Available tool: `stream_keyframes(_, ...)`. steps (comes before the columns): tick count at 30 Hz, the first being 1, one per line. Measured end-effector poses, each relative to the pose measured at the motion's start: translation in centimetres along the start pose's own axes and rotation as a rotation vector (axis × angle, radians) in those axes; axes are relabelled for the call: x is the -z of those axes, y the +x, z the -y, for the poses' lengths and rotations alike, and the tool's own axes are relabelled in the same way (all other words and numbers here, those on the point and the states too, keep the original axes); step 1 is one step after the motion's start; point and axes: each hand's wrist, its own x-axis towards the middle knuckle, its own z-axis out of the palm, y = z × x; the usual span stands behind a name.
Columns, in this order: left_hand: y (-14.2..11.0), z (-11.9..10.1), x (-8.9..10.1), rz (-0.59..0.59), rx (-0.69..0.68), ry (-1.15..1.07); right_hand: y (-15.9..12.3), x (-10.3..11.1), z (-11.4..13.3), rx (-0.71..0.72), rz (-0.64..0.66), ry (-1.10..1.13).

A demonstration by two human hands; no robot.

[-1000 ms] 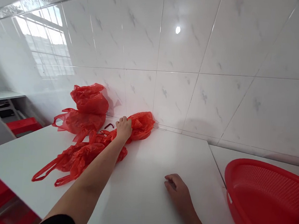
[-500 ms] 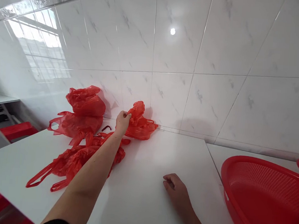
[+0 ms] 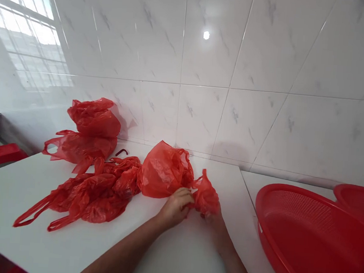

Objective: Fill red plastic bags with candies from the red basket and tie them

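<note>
A thin red plastic bag [image 3: 162, 173] lies puffed out on the white table, its gathered end drawn toward my two hands. My left hand [image 3: 177, 206] is closed, its curled fingers gripping the bag near the bunched part. On the other side, my right hand [image 3: 213, 220] is closed around the crumpled end, blurred and partly covered by the plastic. To the left, more red plastic bags [image 3: 97, 197] lie in a loose heap, handles spread toward the table's near left. Behind them, two more filled-out bags [image 3: 97, 122] are stacked against the wall.
A large red perforated basket [image 3: 276, 229] stands at the right, with another red basket [image 3: 357, 203] behind it. A small dark red curved object [image 3: 122, 151] lies near the tiled wall [image 3: 202, 121]. Red stools [image 3: 0, 154] show beyond the table [image 3: 63, 249] at left.
My left hand has brought the bag from near the wall toward me and to the right. My right hand has come up and taken its crumpled end. The bag has puffed out.
</note>
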Motion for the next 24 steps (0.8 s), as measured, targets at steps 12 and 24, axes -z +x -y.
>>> stream_keyframes(12,0.3,8.3,4.4,-0.021,0.193,0.487,1.9,2.8,-0.8,-0.236,-0.217,0.615)
stream_keyframes(24,-0.3,9.9,1.7,-0.08,0.441,0.497,2.6,5.5,0.5,-0.201,-0.297,0.623)
